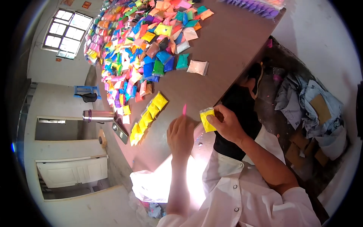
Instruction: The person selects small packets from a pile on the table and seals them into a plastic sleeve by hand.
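My right hand pinches a small clear packet of yellow material at the table's edge. My left hand is closed beside it, back of the hand up. A thin pink pointed tool sticks out past its fingers; the rest is hidden in the hand. Left of that hand, a slanting row of yellow packets lies on the brown table, the packets touching one another. A pale peach packet lies on its own farther up the table.
A big heap of coloured packets covers the far left of the table. A metal flask and a dark phone-like object are at the left edge. Purple packets lie at the top. Crumpled bags and cardboard litter the right-hand floor.
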The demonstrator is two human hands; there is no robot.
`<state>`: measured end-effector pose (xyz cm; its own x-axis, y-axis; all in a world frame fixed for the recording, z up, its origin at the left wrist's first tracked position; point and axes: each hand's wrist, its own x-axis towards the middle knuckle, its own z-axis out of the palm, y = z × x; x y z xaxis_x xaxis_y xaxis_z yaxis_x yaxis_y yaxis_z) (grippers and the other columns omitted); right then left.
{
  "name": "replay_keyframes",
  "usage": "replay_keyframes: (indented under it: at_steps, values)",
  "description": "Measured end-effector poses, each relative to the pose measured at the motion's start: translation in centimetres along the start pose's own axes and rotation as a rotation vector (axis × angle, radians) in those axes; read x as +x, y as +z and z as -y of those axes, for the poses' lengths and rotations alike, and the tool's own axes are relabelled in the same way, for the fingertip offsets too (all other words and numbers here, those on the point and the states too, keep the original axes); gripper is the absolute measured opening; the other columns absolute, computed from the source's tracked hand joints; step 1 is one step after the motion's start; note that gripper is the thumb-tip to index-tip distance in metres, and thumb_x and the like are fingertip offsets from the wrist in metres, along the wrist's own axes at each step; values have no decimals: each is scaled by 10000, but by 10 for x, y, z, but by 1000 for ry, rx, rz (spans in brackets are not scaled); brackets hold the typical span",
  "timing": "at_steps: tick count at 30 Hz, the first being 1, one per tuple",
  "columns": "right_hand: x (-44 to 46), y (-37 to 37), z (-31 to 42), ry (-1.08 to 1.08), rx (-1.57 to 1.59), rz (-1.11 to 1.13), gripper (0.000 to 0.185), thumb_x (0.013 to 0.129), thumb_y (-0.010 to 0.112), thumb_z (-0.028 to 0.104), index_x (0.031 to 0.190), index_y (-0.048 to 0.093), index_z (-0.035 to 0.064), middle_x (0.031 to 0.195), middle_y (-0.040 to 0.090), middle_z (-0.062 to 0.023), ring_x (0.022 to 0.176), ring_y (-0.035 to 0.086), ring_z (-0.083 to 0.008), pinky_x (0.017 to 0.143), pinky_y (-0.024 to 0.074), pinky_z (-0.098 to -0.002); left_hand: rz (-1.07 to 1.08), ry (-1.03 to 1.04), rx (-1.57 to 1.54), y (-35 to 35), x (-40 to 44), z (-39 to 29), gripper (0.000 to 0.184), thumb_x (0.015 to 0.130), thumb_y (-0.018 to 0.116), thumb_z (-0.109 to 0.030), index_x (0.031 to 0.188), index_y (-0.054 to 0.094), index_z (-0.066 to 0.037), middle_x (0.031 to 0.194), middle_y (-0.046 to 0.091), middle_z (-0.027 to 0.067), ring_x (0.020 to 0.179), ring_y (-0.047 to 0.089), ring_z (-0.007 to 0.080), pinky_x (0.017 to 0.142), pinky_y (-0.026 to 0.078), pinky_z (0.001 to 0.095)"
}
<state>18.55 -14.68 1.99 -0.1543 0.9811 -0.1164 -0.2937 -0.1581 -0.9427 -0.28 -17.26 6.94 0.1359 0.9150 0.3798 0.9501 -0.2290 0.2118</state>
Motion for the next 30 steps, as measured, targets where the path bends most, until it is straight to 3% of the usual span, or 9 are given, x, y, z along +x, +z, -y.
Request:
replay_keyframes:
  at_steps: [4, 5, 8, 11, 18, 20, 24, 26, 30]
  values:
    - [1, 8, -6, -42, -101, -39, 229, 936, 670, 201, 996, 615, -13, 831, 672, -92, 733, 631, -128, 672, 517, -303, -28, -43, -32, -8, -38, 3, 351, 813, 792, -146, 1133, 703, -32, 1204, 694, 129, 1166, 619, 333, 1019, 463, 439]
    - [0, 9, -6, -69, -143, -64, 254, 931, 674, 225, 989, 613, -15, 813, 670, -110, 719, 638, -144, 665, 518, -316, -2, -24, 6, -15, -39, -2, 354, 818, 789, -68, 1149, 696, 17, 1217, 691, 148, 1170, 618, 346, 1003, 497, 431]
    - [-4, 14, -2, -73, -205, -83, 303, 917, 680, 261, 1003, 606, -20, 802, 665, -157, 707, 667, -223, 670, 530, -347, -33, 34, 48, -13, -51, 7, 283, 835, 762, -23, 1108, 695, 8, 1179, 697, 136, 1109, 640, 333, 950, 520, 413]
    - [-6, 11, 3, -40, -321, -16, 263, 965, 670, 192, 1083, 586, -29, 927, 685, -111, 807, 667, -138, 764, 555, -300, -54, 31, -18, -16, -52, 7, 214, 849, 730, 28, 1058, 695, -6, 1116, 705, 123, 1011, 659, 316, 873, 542, 399]
    - [-6, 12, 1, -65, -331, -55, 245, 961, 665, 184, 1055, 591, -29, 887, 680, -126, 779, 663, -144, 725, 546, -305, -65, 1, -100, -23, -55, 14, 136, 877, 695, 49, 998, 678, -11, 978, 715, 120, 883, 676, 287, 781, 550, 366]
    - [-8, 13, 3, -74, -352, -33, 241, 960, 648, 185, 1047, 590, -33, 864, 672, -138, 748, 652, -159, 700, 535, -312, -47, -201, -188, -25, -53, 11, 80, 911, 667, 37, 978, 667, -7, 941, 711, 127, 822, 681, 251, 752, 545, 327]
    - [-8, 18, 3, -65, -389, -29, 244, 956, 632, 191, 1043, 594, -34, 851, 665, -144, 726, 640, -167, 685, 526, -319, -38, -203, -296, -14, -38, -10, 87, 941, 652, 6, 1024, 676, -2, 884, 706, 117, 721, 667, 188, 654, 539, 295]
    - [-8, 17, 9, 1, -329, -24, 304, 906, 595, 246, 1039, 606, -27, 903, 683, -241, 852, 695, -398, 761, 544, -418, -56, -142, -241, -13, -22, -23, 112, 938, 659, 3, 1042, 699, -2, 876, 708, 120, 703, 669, 184, 623, 534, 292]
    - [-7, 17, 7, -26, -335, -47, 306, 898, 599, 244, 1034, 605, -30, 899, 684, -242, 859, 695, -401, 762, 544, -418, -14, -105, -258, -6, -11, -23, 92, 922, 679, -14, 1003, 723, -11, 853, 699, 132, 686, 673, 224, 619, 537, 320]
